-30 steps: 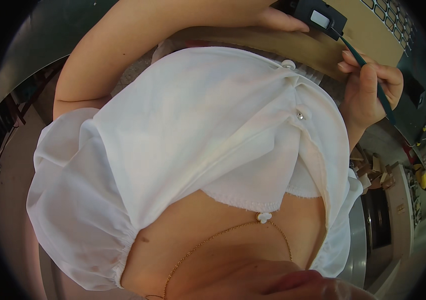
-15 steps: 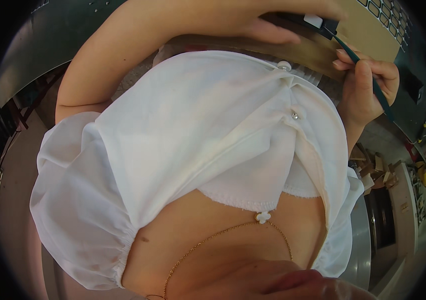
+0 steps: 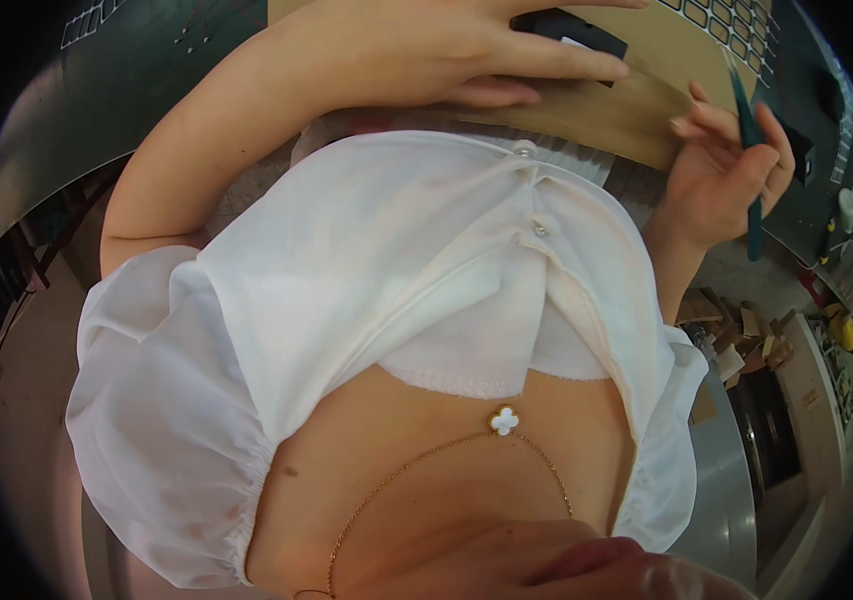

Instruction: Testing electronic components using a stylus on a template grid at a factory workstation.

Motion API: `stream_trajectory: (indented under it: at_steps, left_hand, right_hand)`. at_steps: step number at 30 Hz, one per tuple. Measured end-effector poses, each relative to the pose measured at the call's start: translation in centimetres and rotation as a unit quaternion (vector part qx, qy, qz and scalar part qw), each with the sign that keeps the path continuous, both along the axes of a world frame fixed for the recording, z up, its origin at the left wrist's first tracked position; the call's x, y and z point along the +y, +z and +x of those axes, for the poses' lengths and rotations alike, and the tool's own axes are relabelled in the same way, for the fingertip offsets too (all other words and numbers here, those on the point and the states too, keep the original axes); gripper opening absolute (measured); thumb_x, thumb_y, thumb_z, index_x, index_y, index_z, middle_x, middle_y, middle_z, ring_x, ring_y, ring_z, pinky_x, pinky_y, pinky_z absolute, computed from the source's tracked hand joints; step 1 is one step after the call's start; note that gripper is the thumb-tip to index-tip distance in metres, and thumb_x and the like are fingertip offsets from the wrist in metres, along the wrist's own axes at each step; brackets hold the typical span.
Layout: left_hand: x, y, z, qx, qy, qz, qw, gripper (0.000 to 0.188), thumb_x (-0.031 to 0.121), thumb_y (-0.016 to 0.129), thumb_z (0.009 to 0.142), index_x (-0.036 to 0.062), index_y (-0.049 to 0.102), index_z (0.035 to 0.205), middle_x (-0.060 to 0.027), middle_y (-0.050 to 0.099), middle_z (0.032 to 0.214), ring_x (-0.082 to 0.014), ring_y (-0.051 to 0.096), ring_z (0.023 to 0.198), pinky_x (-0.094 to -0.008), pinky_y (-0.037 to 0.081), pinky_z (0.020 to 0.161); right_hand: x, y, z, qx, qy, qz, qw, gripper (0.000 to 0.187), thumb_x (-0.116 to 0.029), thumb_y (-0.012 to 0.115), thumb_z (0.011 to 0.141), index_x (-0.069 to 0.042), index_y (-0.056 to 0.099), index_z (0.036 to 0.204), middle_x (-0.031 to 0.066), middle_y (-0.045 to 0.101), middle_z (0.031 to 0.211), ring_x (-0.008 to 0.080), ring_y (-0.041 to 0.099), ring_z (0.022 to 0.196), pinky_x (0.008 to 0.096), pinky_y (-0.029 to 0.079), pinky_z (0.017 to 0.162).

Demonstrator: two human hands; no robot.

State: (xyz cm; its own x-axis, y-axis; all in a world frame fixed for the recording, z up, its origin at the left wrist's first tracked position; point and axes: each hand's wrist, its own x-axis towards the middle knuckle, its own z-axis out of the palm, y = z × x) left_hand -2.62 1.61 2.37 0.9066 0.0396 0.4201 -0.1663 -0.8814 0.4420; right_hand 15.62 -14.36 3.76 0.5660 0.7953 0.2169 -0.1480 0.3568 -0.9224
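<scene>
A flat black piece (image 3: 599, 40) with a small white patch lies on a brown board (image 3: 647, 90). My left hand (image 3: 477, 60) is over this piece, its fingers stretched out and apart, covering part of it. Whether the fingers press on it is hard to see. In my right hand (image 3: 722, 175) is a pair of dark teal tweezers (image 3: 749, 130), gripped between thumb and fingers. Their thin tips point away from me, by the near edge of a sheet of white-outlined cells (image 3: 737, 30) at the far right of the board.
A dark green tabletop (image 3: 67, 120) extends to the left, with a few tiny parts (image 3: 192, 40) on it. More dark tabletop lies at right, carrying a small black object (image 3: 799, 150) and a white round container (image 3: 848, 208). Cardboard boxes (image 3: 732, 320) are behind at lower right.
The tweezers' tips have left the black piece's white patch and moved right to the cell sheet. My left hand and the black piece appear farther left in the picture.
</scene>
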Motion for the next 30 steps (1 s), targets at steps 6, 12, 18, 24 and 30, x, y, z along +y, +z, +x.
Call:
stream_trajectory:
  at_steps: [6,12,18,24,30]
  left_hand:
    - [0.8,0.1,-0.5,0.041,-0.025,-0.014,0.999,0.034,0.025,0.058,0.073,0.0175,0.054,0.107,-0.0124,0.044,0.12,-0.0246,0.046,0.104,-0.045,0.032,0.095]
    - [1.4,1.8,-1.0,0.016,0.01,-0.02,1.0,0.036,0.026,0.065,0.066,0.0068,0.054,0.094,-0.0119,0.049,0.111,-0.0254,0.048,0.1,-0.0454,0.032,0.095]
    - [1.5,3.8,-0.2,0.036,0.033,0.013,0.999,0.034,0.025,0.068,0.064,0.0044,0.054,0.087,-0.0107,0.051,0.104,-0.0251,0.049,0.099,-0.0448,0.032,0.095]
    - [1.7,1.2,0.2,-0.069,0.027,-0.032,0.997,0.032,0.024,0.068,0.064,0.0047,0.054,0.086,-0.0111,0.051,0.104,-0.0256,0.048,0.099,-0.044,0.031,0.094]
    - [1.7,2.0,-0.4,-0.034,0.048,-0.045,0.997,0.033,0.025,0.066,0.066,0.0045,0.053,0.088,-0.0124,0.05,0.106,-0.0263,0.048,0.098,-0.0425,0.031,0.093]
  right_hand:
    - [2.2,0.9,-1.8,-0.434,0.015,-0.098,0.895,0.014,-0.009,0.047,0.086,-0.002,0.057,0.094,0.0124,0.064,0.083,0.021,0.061,0.075,0.0407,0.042,0.09]
    - [3.8,0.3,-2.6,-0.637,0.025,-0.091,0.765,0.035,-0.011,0.07,0.063,-0.005,0.059,0.096,0.0073,0.059,0.099,0.0208,0.053,0.086,0.031,0.041,0.081]
    - [3.1,0.4,-2.2,-0.597,0.029,-0.101,0.795,0.037,-0.013,0.072,0.062,-0.005,0.059,0.095,0.0076,0.056,0.101,0.021,0.051,0.086,0.0294,0.04,0.077]
    - [-0.3,3.3,6.0,-0.612,-0.2,-0.117,0.756,0.031,-0.014,0.068,0.069,-0.007,0.059,0.098,0.0051,0.059,0.096,0.018,0.054,0.083,0.0276,0.042,0.076]
    - [-6.4,1.9,14.7,-0.606,-0.307,-0.314,0.663,0.025,-0.019,0.063,0.078,-0.003,0.059,0.096,0.0104,0.06,0.093,0.023,0.056,0.079,0.0288,0.044,0.073]
